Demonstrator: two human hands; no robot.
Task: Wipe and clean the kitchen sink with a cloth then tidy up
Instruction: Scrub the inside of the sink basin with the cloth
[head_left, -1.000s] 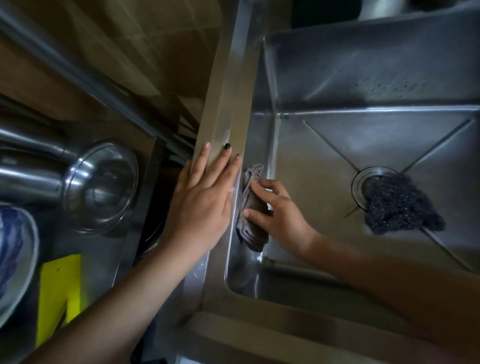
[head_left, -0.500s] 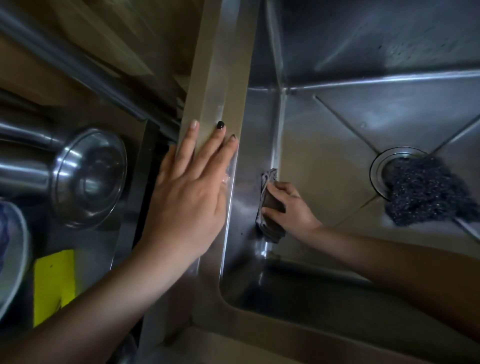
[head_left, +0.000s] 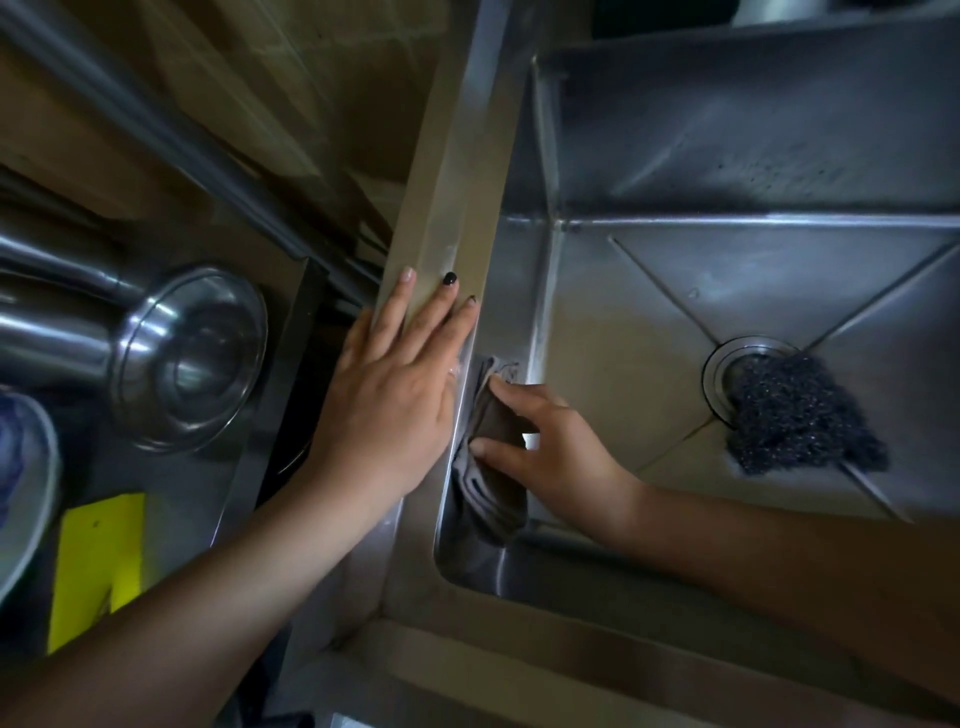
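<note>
The left hand (head_left: 389, 400) is lying flat with straight fingers, palm down, on the left rim of the steel sink (head_left: 452, 208), near the picture's centre. Just beside it, toward 3 o'clock, the right hand (head_left: 561, 447) is reaching into the basin and gripping a grey cloth (head_left: 488, 499), with fingers and thumb curled over it. It is pressing the cloth against the basin's left inner wall, close under the rim, and the cloth's lower end is hanging toward the near corner at 6 o'clock. A dark scouring pad (head_left: 795, 415) is sitting partly over the drain (head_left: 727, 358) at 3 o'clock. On the surface at 9 o'clock a steel bowl (head_left: 187, 358) is lying on its side, with a yellow sheet (head_left: 98, 566) at 8 o'clock.
</note>
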